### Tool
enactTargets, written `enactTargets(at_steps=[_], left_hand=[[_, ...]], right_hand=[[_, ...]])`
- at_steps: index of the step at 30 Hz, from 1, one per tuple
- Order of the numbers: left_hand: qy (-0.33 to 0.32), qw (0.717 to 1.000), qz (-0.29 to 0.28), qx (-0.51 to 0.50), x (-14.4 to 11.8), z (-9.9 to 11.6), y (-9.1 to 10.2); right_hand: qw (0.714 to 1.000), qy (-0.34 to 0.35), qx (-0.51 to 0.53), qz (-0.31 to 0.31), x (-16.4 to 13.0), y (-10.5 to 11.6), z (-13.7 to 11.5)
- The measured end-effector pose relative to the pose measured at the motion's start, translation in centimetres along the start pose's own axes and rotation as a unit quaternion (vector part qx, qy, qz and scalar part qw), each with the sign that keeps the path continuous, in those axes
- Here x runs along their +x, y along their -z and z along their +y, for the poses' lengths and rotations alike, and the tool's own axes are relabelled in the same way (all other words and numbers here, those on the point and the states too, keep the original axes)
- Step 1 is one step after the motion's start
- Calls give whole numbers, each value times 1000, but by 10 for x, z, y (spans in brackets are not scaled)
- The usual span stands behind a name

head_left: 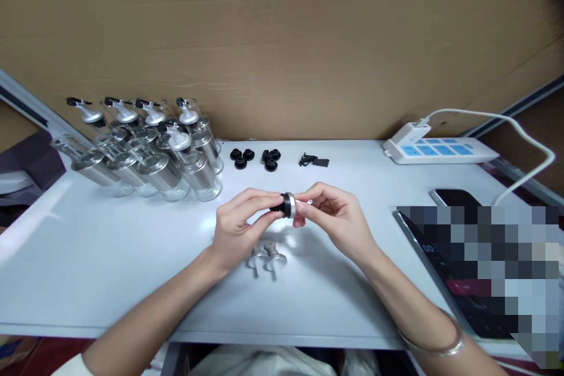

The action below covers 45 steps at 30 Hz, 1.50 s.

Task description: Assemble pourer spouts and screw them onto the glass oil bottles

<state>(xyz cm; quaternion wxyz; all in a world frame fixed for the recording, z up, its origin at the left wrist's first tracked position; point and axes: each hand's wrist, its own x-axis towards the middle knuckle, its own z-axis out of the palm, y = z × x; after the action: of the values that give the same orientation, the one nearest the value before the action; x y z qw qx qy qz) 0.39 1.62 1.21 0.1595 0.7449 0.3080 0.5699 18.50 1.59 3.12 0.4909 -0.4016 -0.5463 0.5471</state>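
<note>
My left hand (240, 224) and my right hand (335, 216) meet over the middle of the white table (110, 258), both holding one silver pourer cap (291, 205). The left fingers pinch its black rubber end (277, 205). The right fingers grip the metal spout side. Two more silver pourer caps (265, 258) lie on the table just below my hands.
Several glass bottles with silver pourer tops (167, 153) stand at the back left. Black rubber rings (255, 158) and small black screws (314, 160) lie at the back middle. A white and blue power strip (440, 150), a phone (453, 197) and a dark tablet (445, 270) are at the right.
</note>
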Motion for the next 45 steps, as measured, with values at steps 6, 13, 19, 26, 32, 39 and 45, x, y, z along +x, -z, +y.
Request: enactTargets(at_steps=[6,13,19,26,32,39,45], left_hand=[[2,1000,-4,-3,0,1,-1],[-9,1000,-9,5,1,1,-1],[-11,1000,-9,11,1,2,-2],[-14,1000,-9,15,0,2,-2],[-4,1000,-8,14,2,3,-1],[8,996,16,-83,-3,-1,-4],[224,938,-101,-245,0,2,-4]], right_hand=[[1000,-6,1,-1,-1,-1,-1],[1000,-14,5,-4,0,0,1],[1000,-18,12,-5,0,-2,0],[1000,-16,1,-6,0,-2,1],[1000,-13,6,-15,-2,-1,-2],[992,-39,115,-44,-2,-4,2],[985,-66,158,-35,3,-2,8]])
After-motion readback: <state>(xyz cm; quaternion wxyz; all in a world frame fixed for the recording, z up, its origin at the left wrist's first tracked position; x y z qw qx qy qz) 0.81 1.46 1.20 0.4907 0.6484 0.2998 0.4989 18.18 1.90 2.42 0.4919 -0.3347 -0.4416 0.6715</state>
